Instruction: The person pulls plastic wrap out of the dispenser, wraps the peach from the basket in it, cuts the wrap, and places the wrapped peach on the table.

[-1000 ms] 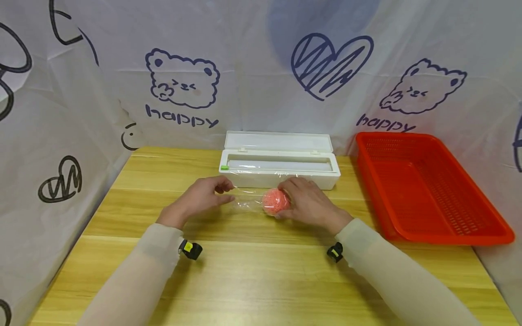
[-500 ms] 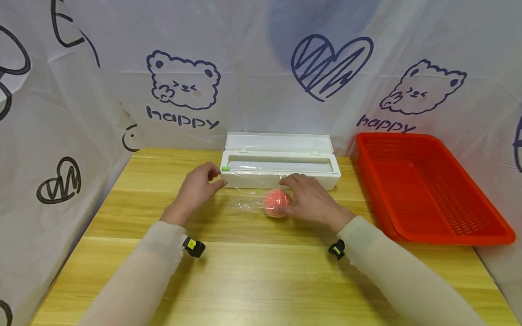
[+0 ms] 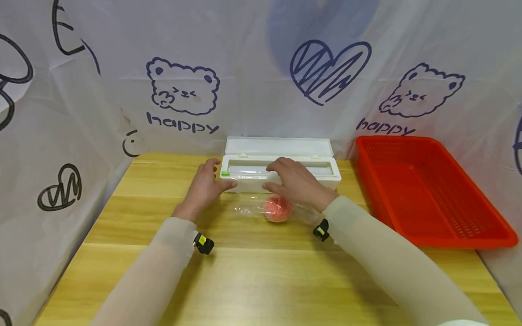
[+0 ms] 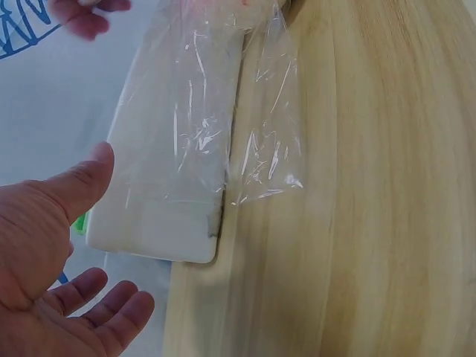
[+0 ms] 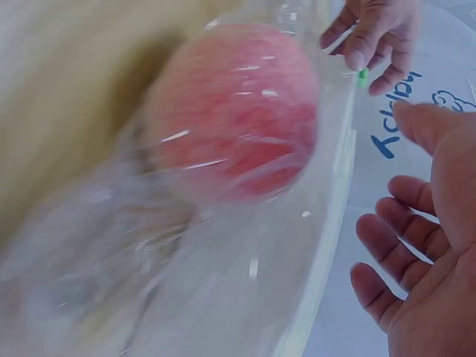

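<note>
A round, peach-like pink and red thing (image 3: 277, 208) lies on the table under clear cling film (image 3: 248, 209), which spreads out on both sides of it and runs up to a white dispenser box (image 3: 248, 185). The box lid is raised, a roll (image 3: 248, 170) lies inside, and a green slider (image 3: 225, 173) sits at its left end. Beside that left end, my left hand (image 3: 202, 188) has its thumb and fingers spread, holding nothing. Over the front of the box hovers my right hand (image 3: 297, 183), fingers loosely bent and apart, also without anything in its grasp.
A red plastic basket (image 3: 391, 203) stands on the right of the wooden table (image 3: 261, 280). Behind the box hangs a white cloth (image 3: 253, 99) printed with bears and hearts, and it covers the left side too.
My right hand has let go of the pink round thing and moved up over the box. The left hand has left the film's loose end and moved to the box's left end.
</note>
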The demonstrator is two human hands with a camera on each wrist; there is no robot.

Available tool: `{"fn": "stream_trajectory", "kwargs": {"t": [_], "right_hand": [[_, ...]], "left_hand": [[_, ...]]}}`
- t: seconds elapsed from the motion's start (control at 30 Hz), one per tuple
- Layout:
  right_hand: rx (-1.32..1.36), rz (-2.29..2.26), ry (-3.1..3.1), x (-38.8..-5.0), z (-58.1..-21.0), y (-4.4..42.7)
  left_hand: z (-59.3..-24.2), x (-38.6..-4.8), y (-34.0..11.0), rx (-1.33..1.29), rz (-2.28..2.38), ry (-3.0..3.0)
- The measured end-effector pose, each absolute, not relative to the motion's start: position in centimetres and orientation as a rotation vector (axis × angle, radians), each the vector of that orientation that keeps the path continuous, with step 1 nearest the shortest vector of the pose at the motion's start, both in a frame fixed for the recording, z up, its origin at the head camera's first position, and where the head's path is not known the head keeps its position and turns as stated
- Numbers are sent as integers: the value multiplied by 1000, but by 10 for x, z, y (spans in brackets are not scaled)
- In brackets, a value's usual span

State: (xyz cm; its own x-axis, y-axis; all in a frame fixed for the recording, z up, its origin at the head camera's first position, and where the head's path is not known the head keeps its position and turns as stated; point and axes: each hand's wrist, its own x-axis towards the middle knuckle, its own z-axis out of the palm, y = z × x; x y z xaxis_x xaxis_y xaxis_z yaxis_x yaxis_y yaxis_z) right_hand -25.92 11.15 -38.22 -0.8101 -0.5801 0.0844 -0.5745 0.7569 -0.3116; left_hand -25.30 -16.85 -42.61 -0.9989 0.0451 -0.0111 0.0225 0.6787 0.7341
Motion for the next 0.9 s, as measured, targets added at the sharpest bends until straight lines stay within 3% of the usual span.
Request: {"fn": "stream_trajectory", "kwargs": {"t": [0.47, 0.9], "right_hand": [[-1024, -434, 2866, -290, -371, 45], [-1011, -465, 2853, -298, -382, 22]], "left_hand": [[-432, -261, -165, 107, 1276, 2832], [-434, -261, -163, 97, 1211, 2876]]}}
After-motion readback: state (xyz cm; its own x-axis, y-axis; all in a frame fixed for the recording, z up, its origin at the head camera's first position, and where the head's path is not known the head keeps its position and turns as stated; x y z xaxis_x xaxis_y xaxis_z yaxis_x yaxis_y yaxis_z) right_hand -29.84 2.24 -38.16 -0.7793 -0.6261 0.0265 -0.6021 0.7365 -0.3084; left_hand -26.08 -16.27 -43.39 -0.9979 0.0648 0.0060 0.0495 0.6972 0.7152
